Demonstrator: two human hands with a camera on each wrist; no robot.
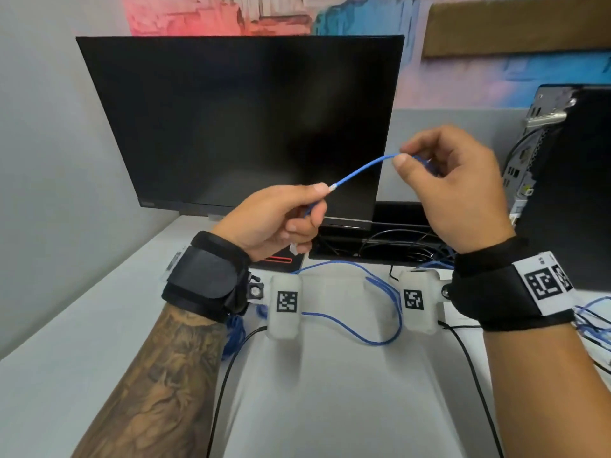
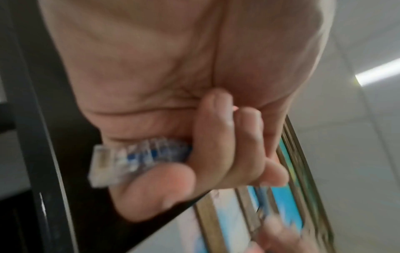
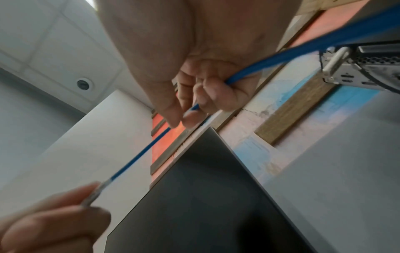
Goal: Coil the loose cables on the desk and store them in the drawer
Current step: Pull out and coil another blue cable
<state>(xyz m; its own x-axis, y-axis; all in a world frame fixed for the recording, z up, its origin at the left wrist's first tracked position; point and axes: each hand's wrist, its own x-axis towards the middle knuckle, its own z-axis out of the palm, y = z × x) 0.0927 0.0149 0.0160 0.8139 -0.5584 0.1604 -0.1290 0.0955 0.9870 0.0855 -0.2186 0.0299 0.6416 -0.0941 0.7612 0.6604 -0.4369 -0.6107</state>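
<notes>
Head view: both hands, left (image 1: 271, 219) and right (image 1: 456, 180), are pinching the thin blue network cable (image 1: 360, 170) taut above the surface (image 1: 330, 391), probably measuring a first coil loop.

Both my arms up off the desk, forearms angled in, black wrist straps w/ marker tags on each. My left hand (image 1: 274, 219) sits lower, fist curled, thumb on top pinching the blue cable (image 1: 360, 169) near its white collar; lower fingers (image 2: 216, 150) wrap the clear plug (image 2: 112, 164) vs palm. My right hand (image 1: 459, 183) is higher & to the right, thumb + index tip pinching same cable, other fingers loosely curled round it.
</notes>
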